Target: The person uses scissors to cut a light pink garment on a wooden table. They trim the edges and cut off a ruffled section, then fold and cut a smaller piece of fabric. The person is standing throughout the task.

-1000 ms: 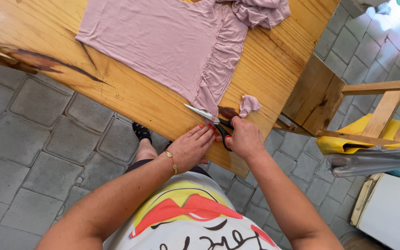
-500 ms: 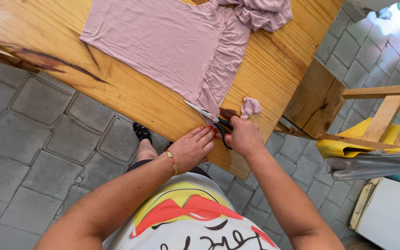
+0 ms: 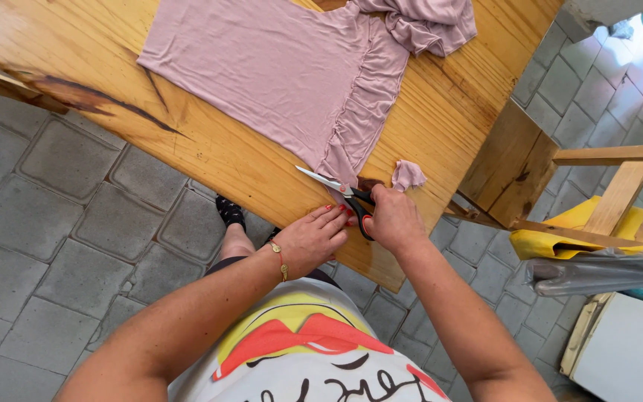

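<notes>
Scissors (image 3: pixel 336 192) with black handles lay at the near edge of the wooden table (image 3: pixel 210 152), blades parted at the gathered hem of the mauve garment (image 3: pixel 284 74) spread flat across the boards. Over the last second the blades had crept a little further under that hem, so the cut seemed to be just starting. The right hand (image 3: pixel 392 219) was closed around the handles. The left hand (image 3: pixel 314 238) rested open, fingers flat, just left of the scissors. A small fabric scrap (image 3: pixel 408 175) sat to the right.
</notes>
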